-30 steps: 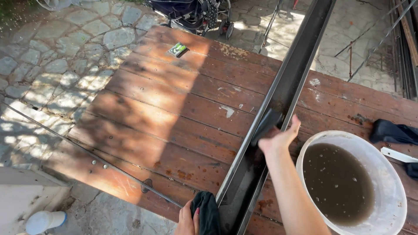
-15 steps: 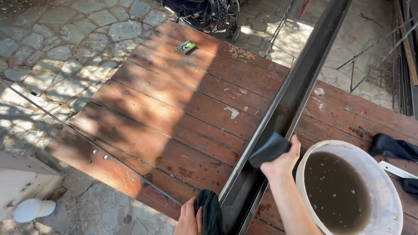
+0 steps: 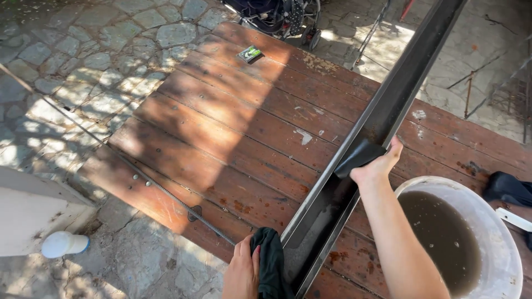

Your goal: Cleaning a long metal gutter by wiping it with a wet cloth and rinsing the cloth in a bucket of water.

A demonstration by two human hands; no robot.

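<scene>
Long dark metal channel point(image 3: 388, 105) lies diagonal across reddish wooden deck point(image 3: 233, 127), inside wet and glossy. Right hand point(image 3: 377, 165) fingers curled around dark sponge-like pad point(image 3: 359, 157), pressing it into channel. Left hand point(image 3: 244, 271) fingers closed on dark cloth point(image 3: 269, 264), bunched against channel's near end. Just right of right forearm: white bucket point(image 3: 510, 266) of murky brown water. Far beyond fingers: small green pack point(image 3: 249, 53) on planks. Thin ribbed rod point(image 3: 138, 174) crosses deck's left edge.

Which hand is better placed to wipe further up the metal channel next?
Right. The right hand already presses a dark pad inside the long metal channel, with untouched length ahead. The left hand grips a dark cloth at the near end, seemingly steadying it.
</scene>
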